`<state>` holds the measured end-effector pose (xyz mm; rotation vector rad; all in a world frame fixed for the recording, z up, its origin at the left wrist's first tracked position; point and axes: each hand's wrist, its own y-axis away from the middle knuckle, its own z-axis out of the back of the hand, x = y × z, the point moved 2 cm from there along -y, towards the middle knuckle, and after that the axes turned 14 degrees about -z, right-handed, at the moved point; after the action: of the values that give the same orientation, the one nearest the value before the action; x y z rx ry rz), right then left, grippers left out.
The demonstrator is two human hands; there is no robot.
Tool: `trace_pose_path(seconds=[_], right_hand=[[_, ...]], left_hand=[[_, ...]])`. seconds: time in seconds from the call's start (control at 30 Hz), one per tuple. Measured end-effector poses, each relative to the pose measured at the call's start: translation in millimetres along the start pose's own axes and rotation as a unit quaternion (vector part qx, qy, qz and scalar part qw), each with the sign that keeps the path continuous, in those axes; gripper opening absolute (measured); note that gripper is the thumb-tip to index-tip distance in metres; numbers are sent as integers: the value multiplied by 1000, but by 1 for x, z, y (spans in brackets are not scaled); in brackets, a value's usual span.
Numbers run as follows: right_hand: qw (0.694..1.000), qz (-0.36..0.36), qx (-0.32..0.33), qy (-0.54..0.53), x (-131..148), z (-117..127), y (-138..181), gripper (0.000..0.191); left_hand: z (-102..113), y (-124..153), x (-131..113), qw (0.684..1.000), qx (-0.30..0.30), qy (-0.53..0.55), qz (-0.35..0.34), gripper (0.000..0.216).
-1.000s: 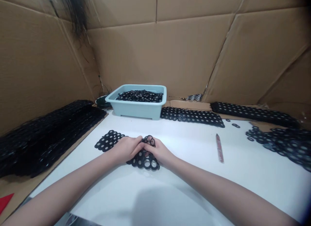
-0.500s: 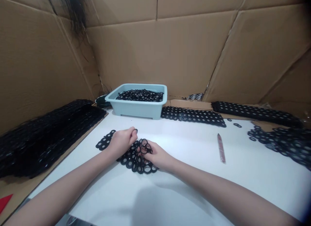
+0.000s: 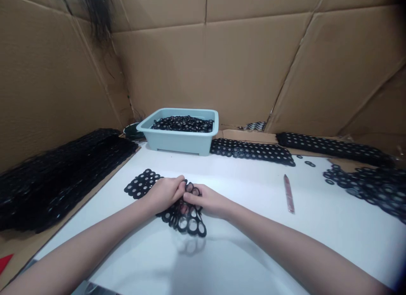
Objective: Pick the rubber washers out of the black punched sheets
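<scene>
A sheet of linked black rings (image 3: pixel 144 183) lies on the white tabletop, its right part bunched and lifted between my hands. My right hand (image 3: pixel 211 200) is closed on the edge of this sheet, thumb on top, and several large rings hang below the fingers. My left hand (image 3: pixel 166 193) is closed in a pinch right beside the right fingertips, over the middle of the sheet. A dark ring-like bit shows at the left fingertips; the fingers partly hide it.
A pale blue basin (image 3: pixel 177 142) filled with black rings stands at the back. Behind and to the right lie ring strips (image 3: pixel 253 152) and a ring pile (image 3: pixel 377 187). A reddish pen-like tool (image 3: pixel 289 194) rests at right. Black strands (image 3: pixel 63 172) line the left side; cardboard walls (image 3: pixel 203 71) enclose the table.
My left hand has come down and right, from apart to close against the right fingertips. The sheet's near edge has lifted slightly off the table, and its left end shows more.
</scene>
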<state>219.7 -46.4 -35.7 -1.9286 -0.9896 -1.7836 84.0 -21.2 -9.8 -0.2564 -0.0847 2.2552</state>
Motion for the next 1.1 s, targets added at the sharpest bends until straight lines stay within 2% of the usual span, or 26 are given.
trace_pose_path(seconds=[0.1,0.27,0.4,0.47,0.53,0.63,0.67,0.7,0.77,0.83,0.93,1.0,1.1], right_hand=[[999,-23,-39,-25,-5,0,-4,25],[997,-29,-67,-29,-8,-1,-5,12],[995,-26,-99,-20,-6,-2,-4,8],[994,-29,-107,-26,-5,-3,-4,9],[989,-42,-130,-53,-4,-2,-4,9],[976,-61,-172,-119,-3,3,-4,7],[972,-60,-178,-139,-3,5,-5,6],[969,-56,-181,-156,-4,6,-5,6],[965,-51,-184,-178,-4,8,-5,8],[962,-52,-191,-189,-5,8,-5,15],[967,-21,-180,-179,-4,7,-4,26],[972,17,-169,-162,-2,6,-4,27],[974,53,-161,-147,-1,5,-3,24]], left_hand=[[0,0,1,999,-6,41,6,27],[1,3,-3,993,-13,109,41,33],[2,4,-11,991,-21,130,29,30],[3,2,-6,988,-24,152,16,29],[8,0,8,980,-71,178,44,32],[19,2,34,943,-233,174,159,35],[23,3,38,931,-277,155,181,34],[26,5,38,928,-296,131,185,34],[27,6,28,951,-259,83,146,33],[23,6,11,979,-182,32,90,31],[13,7,-9,994,-99,-4,52,31],[9,7,-12,996,-74,16,55,32],[6,5,-6,992,-68,83,73,34]])
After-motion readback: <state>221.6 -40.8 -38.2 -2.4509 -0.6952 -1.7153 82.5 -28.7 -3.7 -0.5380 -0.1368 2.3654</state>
